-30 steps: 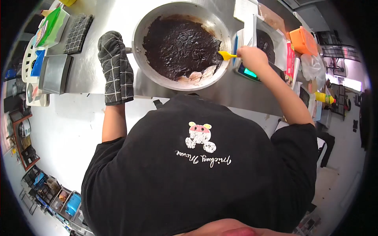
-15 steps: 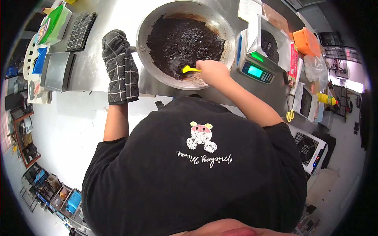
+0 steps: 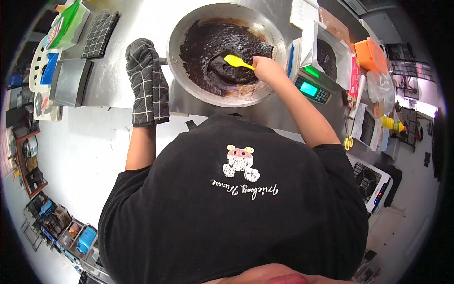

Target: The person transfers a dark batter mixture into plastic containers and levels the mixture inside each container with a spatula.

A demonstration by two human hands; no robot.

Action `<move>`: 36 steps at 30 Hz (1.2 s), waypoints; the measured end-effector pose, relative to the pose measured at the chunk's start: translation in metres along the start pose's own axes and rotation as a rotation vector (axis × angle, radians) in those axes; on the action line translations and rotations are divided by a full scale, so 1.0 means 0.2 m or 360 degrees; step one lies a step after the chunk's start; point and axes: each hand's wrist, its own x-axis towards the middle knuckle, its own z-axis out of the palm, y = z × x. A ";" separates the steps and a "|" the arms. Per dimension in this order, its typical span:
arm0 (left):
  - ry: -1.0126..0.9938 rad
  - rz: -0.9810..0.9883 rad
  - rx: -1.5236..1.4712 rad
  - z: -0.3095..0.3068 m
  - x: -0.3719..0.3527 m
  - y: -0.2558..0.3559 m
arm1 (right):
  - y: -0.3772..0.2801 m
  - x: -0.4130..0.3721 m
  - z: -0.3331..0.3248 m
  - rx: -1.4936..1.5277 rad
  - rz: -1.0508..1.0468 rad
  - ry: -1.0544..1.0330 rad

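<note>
Yellow against the dark paste (image 3: pixel 203 40), the spatula (image 3: pixel 236 61) has moved from the near side of the metal pan (image 3: pixel 176 52) to its middle — and a curled fold shows beside it, where half a second ago the surface lay flatter. That suggests the paste is being scraped inward and turned over on itself. The right hand (image 3: pixel 268 69) is closed around the spatula, above the pan's right half. The left hand (image 3: pixel 142 57) sits inside a checked mitt (image 3: pixel 151 99) touching the pan handle (image 3: pixel 163 61); whether its fingers grip there, I cannot tell. The pan rests on the metal table (image 3: pixel 109 90), just beside a scale (image 3: pixel 312 90) that appears to bear a lined tray (image 3: pixel 344 68).
</note>
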 end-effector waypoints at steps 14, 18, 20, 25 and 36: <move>-0.0130 0.0071 0.0254 0.13 -0.05 -0.12 | 0.00 -0.22 -0.11 0.0178 0.0131 0.0056; -0.0185 0.0095 0.0341 0.16 -0.10 -0.17 | 0.02 -0.33 -0.18 0.0574 0.0168 0.0189; -0.0201 0.0141 0.0368 0.14 -0.18 -0.20 | 0.05 -0.39 -0.17 0.0638 0.0193 0.0187; -0.0225 0.0355 0.0355 0.28 -0.03 -0.48 | 0.09 -0.53 -0.06 0.0582 -0.0052 0.0154; -0.0240 0.0610 0.0535 0.38 -0.04 -1.08 | 0.14 -0.65 -0.01 0.0676 -0.0072 -0.0001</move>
